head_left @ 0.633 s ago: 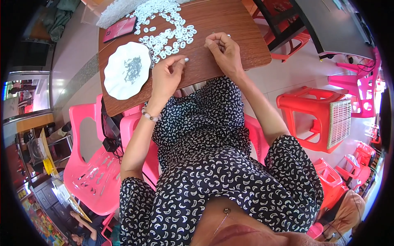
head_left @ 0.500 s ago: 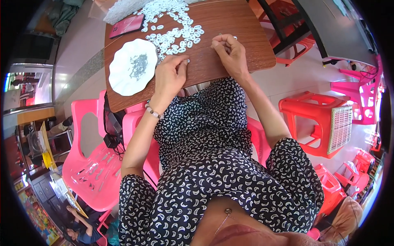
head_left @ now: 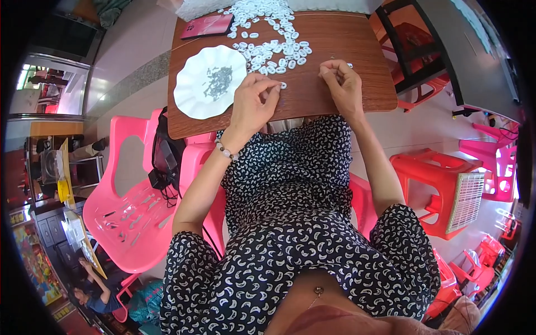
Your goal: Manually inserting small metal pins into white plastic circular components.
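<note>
My left hand (head_left: 254,103) rests low over the near part of the brown table, thumb and forefinger pinched on a small white oval plastic piece (head_left: 283,85). To its right, my right hand (head_left: 345,89) is closed with thumb and fingertips together; whatever may be between them is too small to make out. Just past its fingers lies another small white piece (head_left: 350,65). Left of my left hand stands a white scalloped plate (head_left: 192,75) bearing many tiny grey slender bits (head_left: 219,82). Beyond both hands spreads a pile of white oval pieces (head_left: 273,53) with dark openings.
A pink flat box or booklet (head_left: 206,26) lies at the table's far left. White bags (head_left: 335,5) line the far edge. A pink chair (head_left: 128,212) with a black bag (head_left: 167,151) stands at left, a red stool (head_left: 435,190) at right. Another person (head_left: 103,296) is at lower left.
The whole view has shifted, so the table sits further right. The white piece at my left fingertips shows more of its face. My right hand keeps its pinched shape.
</note>
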{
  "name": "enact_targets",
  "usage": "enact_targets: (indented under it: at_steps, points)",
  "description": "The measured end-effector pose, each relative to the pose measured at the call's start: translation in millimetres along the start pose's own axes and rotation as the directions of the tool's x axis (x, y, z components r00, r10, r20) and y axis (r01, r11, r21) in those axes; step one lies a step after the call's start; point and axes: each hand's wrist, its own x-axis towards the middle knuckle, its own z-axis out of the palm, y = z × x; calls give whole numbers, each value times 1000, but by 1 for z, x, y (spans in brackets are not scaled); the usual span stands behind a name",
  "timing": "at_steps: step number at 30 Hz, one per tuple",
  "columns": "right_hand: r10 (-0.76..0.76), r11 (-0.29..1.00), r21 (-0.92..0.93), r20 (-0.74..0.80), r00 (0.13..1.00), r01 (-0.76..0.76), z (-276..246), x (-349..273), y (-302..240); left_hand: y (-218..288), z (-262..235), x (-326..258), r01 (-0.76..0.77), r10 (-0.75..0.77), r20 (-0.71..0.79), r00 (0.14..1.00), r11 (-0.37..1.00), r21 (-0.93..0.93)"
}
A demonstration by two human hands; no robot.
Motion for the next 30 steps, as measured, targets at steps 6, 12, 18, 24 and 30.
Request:
enact_targets:
  at_steps: [6,12,18,24,30]
  points:
    - [25,999,-27,4,1000,-25,2,1,-6,-13,-59,4,-13,38,-220,975,993,113]
    - [0,1000,-3,-27,1000,0,2,2,5,-76,-133,9,184,-125,-147,981,835,519]
    - [-5,998,-56,-26,1000,4,0,4,11,-98,-127,15,183,-200,-27,979,822,539]
    - [55,997,-56,6,998,-54,2,1,-1,-98,-121,20,232,-260,-22,965,818,527]
    - [2,996,-89,-8,1000,-2,6,3,-1,-92,-119,16,244,-251,-59,966,814,527]
